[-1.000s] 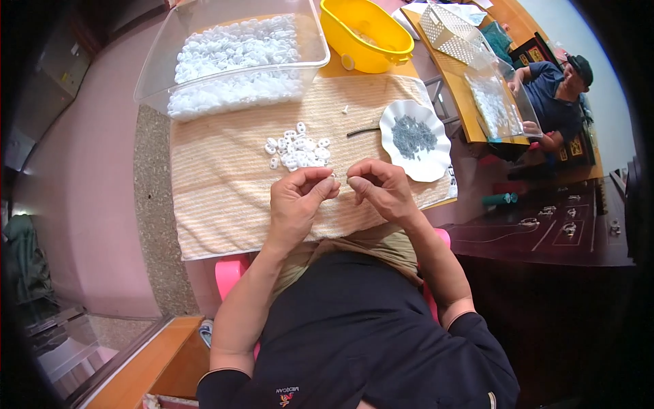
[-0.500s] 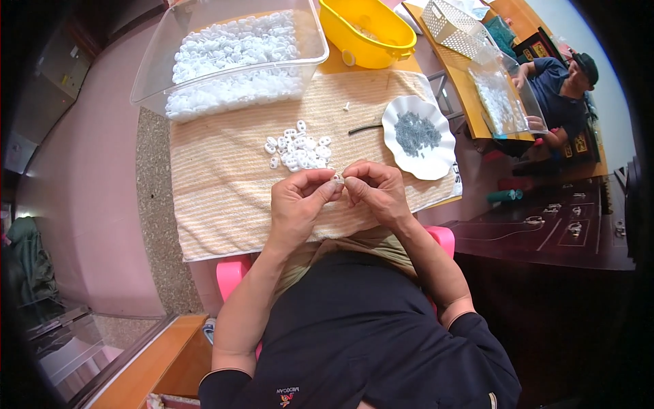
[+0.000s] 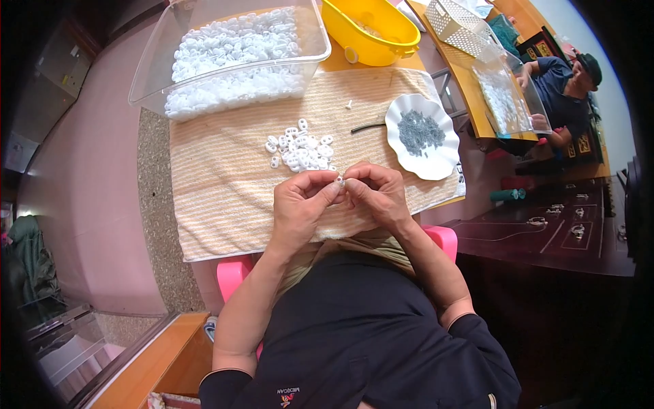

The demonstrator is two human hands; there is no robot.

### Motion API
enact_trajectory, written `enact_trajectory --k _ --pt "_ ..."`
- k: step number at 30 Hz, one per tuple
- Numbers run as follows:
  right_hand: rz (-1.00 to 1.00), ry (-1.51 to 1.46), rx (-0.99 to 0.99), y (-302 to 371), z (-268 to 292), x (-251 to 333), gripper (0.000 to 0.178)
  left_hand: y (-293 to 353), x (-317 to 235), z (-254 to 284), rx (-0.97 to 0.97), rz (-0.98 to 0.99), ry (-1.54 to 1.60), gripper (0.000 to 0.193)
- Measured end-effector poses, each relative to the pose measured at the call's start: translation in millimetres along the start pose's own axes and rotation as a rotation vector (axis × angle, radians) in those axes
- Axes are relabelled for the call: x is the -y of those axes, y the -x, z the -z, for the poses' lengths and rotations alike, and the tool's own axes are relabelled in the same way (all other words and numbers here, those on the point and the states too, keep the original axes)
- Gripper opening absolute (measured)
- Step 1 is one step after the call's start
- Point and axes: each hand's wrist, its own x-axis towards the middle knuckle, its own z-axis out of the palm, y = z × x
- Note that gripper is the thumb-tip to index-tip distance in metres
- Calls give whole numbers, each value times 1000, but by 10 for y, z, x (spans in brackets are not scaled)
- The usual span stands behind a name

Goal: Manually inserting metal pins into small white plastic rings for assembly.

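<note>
Both my hands meet over the striped towel, fingertips pinched together around a small white plastic piece. My left hand grips it from the left between thumb and fingers. From the other side my right hand pinches the same piece, its fingers largely hiding it. Just beyond them lies a loose pile of white oval plastic pieces with two holes. To the right, a white scalloped plate carries a heap of small grey parts. A thin black rod rests against the plate's left edge.
A clear plastic bin full of white pieces stands at the far left, beside a yellow tub. One tiny white part lies on the towel. Another person sits at a second table on the right.
My hands stay pinched together at nearly the same spot, with a slight shift of the fingers on the piece. The whole view has shifted a little.
</note>
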Motion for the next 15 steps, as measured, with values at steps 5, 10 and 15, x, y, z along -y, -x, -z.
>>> enact_trajectory --k 5,10,15 --pt "-17 -37 -19 22 -5 -12 13 2 3 -3 0 3 18 18" --pt "-11 -19 -9 24 -10 -2 12 6 -4 -4 0 8 19 19" --pt "-5 -41 -2 24 -16 -10 12 2 0 -3 0 8 22 19"
